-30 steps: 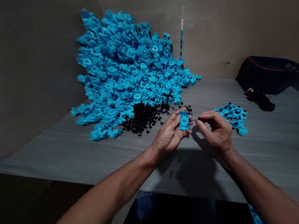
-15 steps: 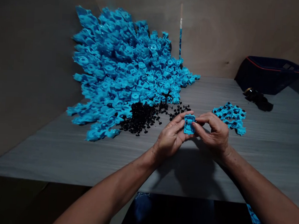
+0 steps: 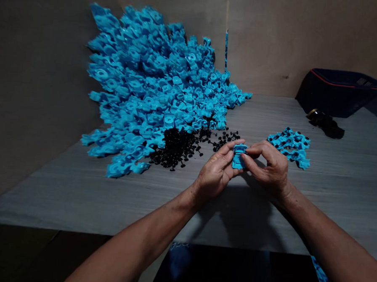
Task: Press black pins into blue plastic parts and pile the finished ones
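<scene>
My left hand [image 3: 217,165] is closed round a small light-blue plastic toy car body [image 3: 239,161], its hollow underside turned up. A black wheel axle [image 3: 237,151] lies across the upper part of the hollow. The thumb and forefinger of my right hand [image 3: 267,164] pinch at the right end of that axle, against the car's edge. Left of my hands, loose black wheel axles [image 3: 178,147] lie heaped on the table. Beyond my right hand sits a group of blue car bodies with black wheels in them [image 3: 289,142].
A large heap of blue car bodies [image 3: 154,76] fills the table's back left against the wooden walls [image 3: 260,39]. A thin blue-patterned stick [image 3: 226,50] stands behind it. At the back right are a dark bin with a red rim [image 3: 339,94] and a crumpled black thing [image 3: 330,126].
The black axle has shifted slightly toward the far end of the car body, with my right fingers still at it. Both hands stay nearly in place; the view has moved a little.
</scene>
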A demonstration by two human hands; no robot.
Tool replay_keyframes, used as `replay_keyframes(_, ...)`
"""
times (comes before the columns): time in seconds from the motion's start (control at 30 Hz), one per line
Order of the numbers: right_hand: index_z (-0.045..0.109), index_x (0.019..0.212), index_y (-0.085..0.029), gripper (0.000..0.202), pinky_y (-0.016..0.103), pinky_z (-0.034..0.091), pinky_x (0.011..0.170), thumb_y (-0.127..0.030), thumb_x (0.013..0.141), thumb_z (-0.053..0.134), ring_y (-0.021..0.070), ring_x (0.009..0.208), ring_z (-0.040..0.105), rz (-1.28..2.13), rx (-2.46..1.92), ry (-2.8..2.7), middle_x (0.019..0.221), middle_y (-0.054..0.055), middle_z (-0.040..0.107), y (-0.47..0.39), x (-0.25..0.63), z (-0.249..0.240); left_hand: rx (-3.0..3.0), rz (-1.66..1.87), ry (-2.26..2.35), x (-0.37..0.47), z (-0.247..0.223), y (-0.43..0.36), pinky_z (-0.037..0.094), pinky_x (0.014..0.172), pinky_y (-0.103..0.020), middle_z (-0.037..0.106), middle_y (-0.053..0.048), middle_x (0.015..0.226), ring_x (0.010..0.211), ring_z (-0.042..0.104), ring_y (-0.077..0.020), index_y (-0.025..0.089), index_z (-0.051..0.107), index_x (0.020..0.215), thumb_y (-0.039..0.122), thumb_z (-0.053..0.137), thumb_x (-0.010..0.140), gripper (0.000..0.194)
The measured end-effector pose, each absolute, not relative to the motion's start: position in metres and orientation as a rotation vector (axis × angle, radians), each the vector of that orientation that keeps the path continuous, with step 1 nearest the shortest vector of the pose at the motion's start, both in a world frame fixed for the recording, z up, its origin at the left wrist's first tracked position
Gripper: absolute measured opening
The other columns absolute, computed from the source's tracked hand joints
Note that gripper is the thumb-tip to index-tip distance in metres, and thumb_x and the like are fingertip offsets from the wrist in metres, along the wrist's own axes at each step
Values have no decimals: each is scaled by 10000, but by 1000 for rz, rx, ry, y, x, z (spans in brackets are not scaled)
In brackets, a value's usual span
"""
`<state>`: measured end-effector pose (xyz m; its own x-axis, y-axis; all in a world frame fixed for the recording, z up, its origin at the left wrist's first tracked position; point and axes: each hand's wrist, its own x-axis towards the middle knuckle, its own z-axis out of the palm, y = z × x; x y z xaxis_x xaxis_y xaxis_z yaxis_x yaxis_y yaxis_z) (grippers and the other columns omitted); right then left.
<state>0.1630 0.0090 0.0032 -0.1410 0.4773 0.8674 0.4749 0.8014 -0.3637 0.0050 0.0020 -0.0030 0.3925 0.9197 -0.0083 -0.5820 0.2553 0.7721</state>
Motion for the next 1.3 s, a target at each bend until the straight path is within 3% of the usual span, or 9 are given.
replay_keyframes(0.1, 634, 855, -222, 91, 296, 506, 620, -137, 881, 654, 148, 651, 621, 12, -743, -1759, 723, -1, 670, 9, 163, 3, 805, 1098, 513, 5, -2, 1, 557, 958, -432, 676, -86, 1201, 1067, 673, -228, 227, 675, 1210, 347, 654, 930, 305)
replay_keyframes(0.3, 630, 835, -217, 96, 279, 498, 612, -136, 882, 645, 134, 640, 604, 45, -756, -1755, 711, -6, 655, 9, 161, 3, 912, 1124, 622, 5, -3, 0, 557, 735, -233, 688, -48, 1084, 854, 667, -128, 228, 672, 1171, 446, 768, 847, 402)
replay_keyframes(0.53, 651, 928, -207, 187, 263, 538, 619, -227, 786, 770, 121, 645, 619, 501, -871, -1662, 746, -27, 640, 12, 168, -1, 1070, 1207, 671, 5, -10, 2, 591, 795, -311, 706, -71, 1113, 932, 710, -191, 229, 630, 1223, 490, 721, 874, 445)
replay_keyframes(0.67, 705, 1023, -188, 259, 307, 567, 686, -289, 797, 782, 154, 746, 667, 719, -887, -1679, 861, 23, 692, 15, 176, 4, 1091, 1236, 687, 5, -8, 1, 602, 831, -341, 701, -81, 1155, 959, 712, -210, 223, 648, 1205, 470, 713, 883, 411)
replay_keyframes(0.83, 769, 977, -208, 190, 324, 556, 750, -333, 834, 777, 170, 820, 684, 866, -814, -1652, 915, 48, 736, 19, 179, 5, 1100, 1248, 699, 6, -9, 1, 619, 819, -332, 677, -84, 1218, 1012, 692, -216, 221, 672, 1189, 434, 707, 890, 369)
replay_keyframes(1.03, 794, 911, -223, 216, 319, 563, 774, -388, 778, 835, 176, 874, 688, 1144, -813, -1545, 944, 46, 741, 25, 181, 1, 1135, 1239, 744, 6, -7, 0, 625, 795, -329, 680, -95, 1241, 983, 693, -218, 199, 695, 1200, 409, 696, 894, 371)
replay_keyframes(1.3, 755, 886, -199, 303, 270, 535, 696, -412, 711, 881, 133, 758, 637, 1285, -818, -1458, 827, 9, 694, 26, 178, -3, 1170, 1236, 798, 5, -4, -3, 631, 738, -311, 722, -102, 1169, 904, 699, -204, 160, 724, 1198, 402, 692, 892, 391)
